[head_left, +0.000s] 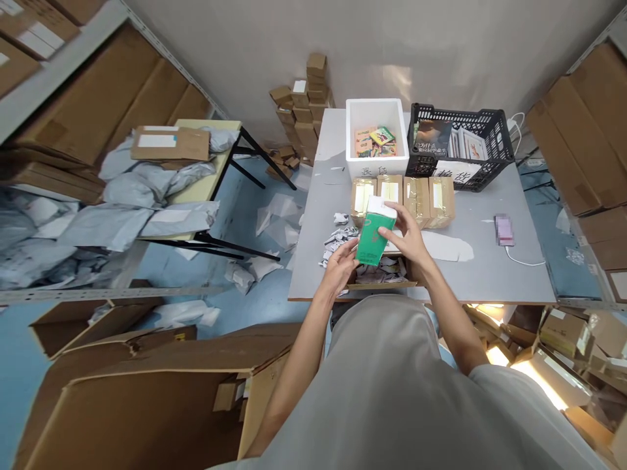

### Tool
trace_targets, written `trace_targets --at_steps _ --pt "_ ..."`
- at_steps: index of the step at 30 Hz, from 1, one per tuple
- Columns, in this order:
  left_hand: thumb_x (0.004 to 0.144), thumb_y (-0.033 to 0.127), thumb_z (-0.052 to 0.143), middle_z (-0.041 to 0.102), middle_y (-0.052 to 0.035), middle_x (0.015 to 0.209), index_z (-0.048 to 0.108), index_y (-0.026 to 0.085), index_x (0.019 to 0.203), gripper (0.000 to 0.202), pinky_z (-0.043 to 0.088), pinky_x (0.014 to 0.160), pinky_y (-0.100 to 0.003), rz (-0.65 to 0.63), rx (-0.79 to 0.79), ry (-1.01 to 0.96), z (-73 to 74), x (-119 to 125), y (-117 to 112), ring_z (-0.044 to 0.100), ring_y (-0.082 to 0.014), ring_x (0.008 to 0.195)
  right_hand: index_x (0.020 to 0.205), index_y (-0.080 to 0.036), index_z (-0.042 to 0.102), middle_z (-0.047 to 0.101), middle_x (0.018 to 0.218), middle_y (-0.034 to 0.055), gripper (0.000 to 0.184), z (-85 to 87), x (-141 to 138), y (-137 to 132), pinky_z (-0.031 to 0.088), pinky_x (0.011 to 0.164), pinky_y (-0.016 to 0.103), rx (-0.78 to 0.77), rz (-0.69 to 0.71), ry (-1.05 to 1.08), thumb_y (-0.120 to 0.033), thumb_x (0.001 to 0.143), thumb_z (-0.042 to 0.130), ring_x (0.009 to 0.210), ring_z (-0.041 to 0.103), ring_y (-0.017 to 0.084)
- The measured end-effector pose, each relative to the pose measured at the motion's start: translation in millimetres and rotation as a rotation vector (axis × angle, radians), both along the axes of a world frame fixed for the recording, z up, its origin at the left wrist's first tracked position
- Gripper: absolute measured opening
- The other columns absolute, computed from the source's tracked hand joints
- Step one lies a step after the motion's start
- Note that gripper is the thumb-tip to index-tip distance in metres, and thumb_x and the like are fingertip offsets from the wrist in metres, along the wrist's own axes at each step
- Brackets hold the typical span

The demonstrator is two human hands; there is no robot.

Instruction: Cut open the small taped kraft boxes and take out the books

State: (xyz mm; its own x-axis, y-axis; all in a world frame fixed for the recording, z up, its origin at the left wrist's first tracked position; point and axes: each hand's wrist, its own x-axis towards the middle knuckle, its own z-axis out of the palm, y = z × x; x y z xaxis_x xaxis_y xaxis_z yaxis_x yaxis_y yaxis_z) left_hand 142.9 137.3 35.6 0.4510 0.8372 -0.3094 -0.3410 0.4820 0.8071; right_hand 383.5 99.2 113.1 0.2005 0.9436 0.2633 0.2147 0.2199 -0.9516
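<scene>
A green and white box [375,235] is held between both hands above the front edge of the grey table [490,274]. My left hand [339,264] grips its lower left side. My right hand [409,235] holds its upper right side, fingers curled over the white top. Under the hands lies an open shallow cardboard box [382,279] with paper scraps in it. A row of several taped brown boxes [416,199] stands just beyond.
A white foam box [377,111] with colourful packets and a black crate [490,130] with books stand at the table's far end. A phone [504,230] on a cable lies right. Torn paper scraps [337,238] lie left. Cardboard cartons and grey mail bags fill the surroundings.
</scene>
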Motion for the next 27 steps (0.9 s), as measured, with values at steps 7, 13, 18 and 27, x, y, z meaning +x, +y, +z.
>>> trace_targets --at_steps 7,13,18,27 --pt "0.071 0.028 0.074 0.087 -0.0128 0.131 0.085 0.018 0.106 0.038 0.060 0.117 -0.046 0.184 -0.164 -0.092 9.8 29 31 0.076 -0.0369 0.136 0.147 -0.041 0.075 0.066 0.169 0.0102 0.051 -15.4 -45 -81 0.061 0.127 0.063 0.208 0.058 -0.580 -0.028 0.099 0.088 0.159 0.064 0.036" --pt "0.073 0.026 0.072 0.088 -0.0117 0.129 0.084 0.019 0.107 0.037 0.057 0.121 -0.047 0.170 -0.197 -0.056 14.5 37 36 0.078 -0.0346 0.132 0.135 -0.047 0.082 0.078 0.156 0.0020 0.038 -48.3 -65 -111 0.067 0.122 0.052 0.322 0.081 -0.709 -0.025 0.104 0.086 0.148 0.074 0.029" --pt "0.074 0.024 0.073 0.088 -0.0111 0.124 0.083 0.019 0.104 0.032 0.063 0.114 -0.046 0.151 -0.218 0.007 12.7 30 30 0.082 -0.0329 0.122 0.157 -0.041 0.068 0.056 0.179 0.0126 0.061 -40.4 -37 -88 0.064 0.123 0.062 0.215 -0.093 -0.595 -0.040 0.100 0.088 0.163 0.061 0.038" --pt "0.075 0.008 0.079 0.085 -0.0042 0.099 0.077 0.019 0.115 0.042 0.064 0.118 -0.043 0.078 -0.231 0.054 25.6 39 17 0.083 -0.0204 0.100 0.147 -0.022 0.075 0.080 0.144 0.0191 0.070 -7.6 58 24 0.067 0.104 0.052 -0.176 -0.419 -0.344 -0.077 0.104 0.067 0.119 0.079 0.036"
